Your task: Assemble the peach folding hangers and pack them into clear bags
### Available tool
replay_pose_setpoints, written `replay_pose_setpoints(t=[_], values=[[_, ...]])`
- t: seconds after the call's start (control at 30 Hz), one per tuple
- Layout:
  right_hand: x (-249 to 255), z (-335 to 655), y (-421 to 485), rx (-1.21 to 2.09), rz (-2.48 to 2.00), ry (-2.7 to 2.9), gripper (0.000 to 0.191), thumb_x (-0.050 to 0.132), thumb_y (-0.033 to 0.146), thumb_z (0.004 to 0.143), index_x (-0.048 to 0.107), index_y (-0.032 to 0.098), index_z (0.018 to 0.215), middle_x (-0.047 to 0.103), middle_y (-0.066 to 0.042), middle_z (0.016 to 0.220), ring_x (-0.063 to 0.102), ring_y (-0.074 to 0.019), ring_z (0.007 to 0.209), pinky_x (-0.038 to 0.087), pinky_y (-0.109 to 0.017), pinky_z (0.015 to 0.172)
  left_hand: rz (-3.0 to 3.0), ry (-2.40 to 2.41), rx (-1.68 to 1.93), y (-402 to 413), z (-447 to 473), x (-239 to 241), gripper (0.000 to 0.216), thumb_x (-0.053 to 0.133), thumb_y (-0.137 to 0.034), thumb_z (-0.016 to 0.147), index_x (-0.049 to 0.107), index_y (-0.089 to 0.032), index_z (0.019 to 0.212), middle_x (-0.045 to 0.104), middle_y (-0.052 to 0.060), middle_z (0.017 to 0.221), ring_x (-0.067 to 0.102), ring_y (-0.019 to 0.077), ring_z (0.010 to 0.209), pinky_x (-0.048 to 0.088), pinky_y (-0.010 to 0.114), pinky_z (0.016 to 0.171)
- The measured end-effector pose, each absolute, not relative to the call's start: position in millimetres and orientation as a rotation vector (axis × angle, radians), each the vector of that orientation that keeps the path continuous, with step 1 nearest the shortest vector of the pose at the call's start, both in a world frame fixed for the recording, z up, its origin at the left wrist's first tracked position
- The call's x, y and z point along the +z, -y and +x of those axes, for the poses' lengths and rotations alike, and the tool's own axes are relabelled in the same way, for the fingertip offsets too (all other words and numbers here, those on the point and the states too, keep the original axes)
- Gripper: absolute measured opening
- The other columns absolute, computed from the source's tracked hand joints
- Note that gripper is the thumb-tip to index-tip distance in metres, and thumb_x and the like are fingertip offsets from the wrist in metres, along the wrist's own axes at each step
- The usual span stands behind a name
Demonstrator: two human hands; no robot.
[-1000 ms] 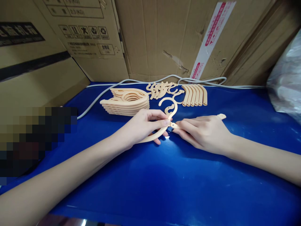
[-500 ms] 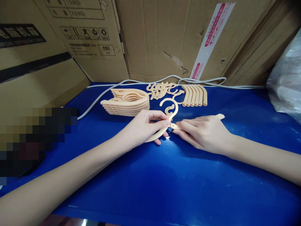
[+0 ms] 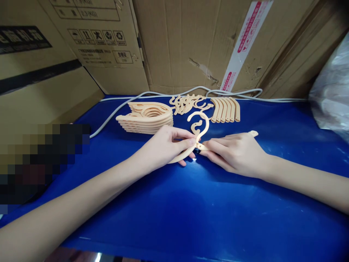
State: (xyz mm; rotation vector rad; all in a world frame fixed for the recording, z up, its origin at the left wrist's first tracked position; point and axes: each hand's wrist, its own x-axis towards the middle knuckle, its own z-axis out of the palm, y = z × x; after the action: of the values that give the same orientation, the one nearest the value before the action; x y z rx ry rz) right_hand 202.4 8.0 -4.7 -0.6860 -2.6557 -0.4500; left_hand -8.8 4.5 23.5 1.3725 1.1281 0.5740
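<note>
My left hand (image 3: 163, 147) is closed on a peach plastic hanger arm with a hook (image 3: 200, 123) rising from it. My right hand (image 3: 237, 153) pinches a second peach hanger arm (image 3: 253, 133), whose far end pokes out behind the knuckles. The two parts meet between my fingertips just above the blue table mat (image 3: 191, 203). Behind my hands lie a stack of peach hangers (image 3: 145, 116), a cluster of loose hooks (image 3: 187, 103) and a row of several arm pieces (image 3: 226, 109).
Cardboard boxes (image 3: 177, 43) wall in the back and left. A white cable (image 3: 152, 95) runs along the mat's far edge. A crumpled plastic bag (image 3: 331, 91) sits at the right. A blurred patch (image 3: 40, 163) covers the left.
The hook has tipped slightly to the right and the right-hand arm piece has shifted a little left. Both hands stay in place.
</note>
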Motion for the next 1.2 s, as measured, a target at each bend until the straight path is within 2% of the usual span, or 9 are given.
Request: replay_pose_setpoints(t=[0.27, 0.47, 0.63, 0.77, 0.9, 1.03, 1.2], values=[[-2, 201, -9, -0.380, -0.676, 2.673, 0.035, 0.039, 0.031, 0.103, 0.063, 0.017, 0.082, 0.068, 0.000, 0.068, 0.057, -0.0110, 0.052, 0.039, -0.026, 0.055, 1.472, -1.115, 0.516, -5, -8, 22, 0.015, 0.056, -0.020, 0.091, 0.069, -0.012, 0.091, 0.065, 0.001, 0.061, 0.065, 0.0126, 0.058, 0.053, 0.018, 0.048], [-1, 201, -12, -0.287, -0.688, 2.623, 0.028, 0.045, 0.031, 0.099, 0.065, 0.018, 0.082, 0.068, 0.000, 0.069, 0.054, -0.0120, 0.054, 0.037, -0.028, 0.059, 1.982, -1.112, 0.543, 1, -13, 23, 0.021, 0.048, -0.023, 0.095, 0.067, -0.015, 0.092, 0.068, -0.001, 0.072, 0.053, 0.0063, 0.050, 0.039, 0.017, 0.048], [-1, 201, -13, -0.307, -0.823, 2.547, 0.033, 0.052, 0.042, 0.094, 0.061, 0.018, 0.074, 0.064, -0.001, 0.064, 0.054, -0.0145, 0.060, 0.036, -0.031, 0.067, 2.336, -1.218, 0.473, -1, -16, 18, 0.021, 0.054, -0.028, 0.090, 0.071, -0.018, 0.097, 0.059, -0.004, 0.057, 0.041, 0.0077, 0.043, 0.023, 0.023, 0.046], [-3, 201, -15, -0.345, -0.948, 2.471, 0.037, 0.052, 0.052, 0.092, 0.054, 0.019, 0.074, 0.061, -0.003, 0.068, 0.054, -0.0184, 0.068, 0.038, -0.036, 0.077, 2.441, -1.230, 0.505, -1, -16, 18, 0.022, 0.055, -0.029, 0.089, 0.070, -0.018, 0.101, 0.060, -0.003, 0.060, 0.047, 0.0096, 0.048, 0.024, 0.024, 0.050], [-4, 201, -17, -0.300, -0.953, 2.360, 0.035, 0.054, 0.055, 0.090, 0.050, 0.020, 0.088, 0.061, -0.006, 0.083, 0.056, -0.0218, 0.078, 0.041, -0.037, 0.076, 2.452, -1.252, 0.549, 1, -17, 20, 0.023, 0.053, -0.032, 0.092, 0.070, -0.017, 0.099, 0.063, -0.001, 0.064, 0.052, 0.0113, 0.054, 0.025, 0.024, 0.052], [-3, 202, -15, -0.330, -0.853, 2.240, 0.026, 0.059, 0.045, 0.089, 0.049, 0.021, 0.094, 0.061, -0.012, 0.098, 0.057, -0.0267, 0.092, 0.044, -0.040, 0.077, 2.455, -1.276, 0.611, 0, -18, 21, 0.023, 0.054, -0.032, 0.092, 0.070, -0.017, 0.100, 0.061, -0.002, 0.063, 0.049, 0.0106, 0.053, 0.025, 0.024, 0.052], [-4, 204, -14, -0.188, -0.759, 2.289, 0.012, 0.059, 0.028, 0.090, 0.049, 0.022, 0.094, 0.060, -0.001, 0.074, 0.056, -0.0171, 0.067, 0.045, -0.032, 0.067, 2.452, -1.316, 0.598, -1, -18, 21, 0.024, 0.055, -0.032, 0.091, 0.070, -0.018, 0.103, 0.060, -0.002, 0.063, 0.049, 0.0109, 0.054, 0.026, 0.024, 0.052]])
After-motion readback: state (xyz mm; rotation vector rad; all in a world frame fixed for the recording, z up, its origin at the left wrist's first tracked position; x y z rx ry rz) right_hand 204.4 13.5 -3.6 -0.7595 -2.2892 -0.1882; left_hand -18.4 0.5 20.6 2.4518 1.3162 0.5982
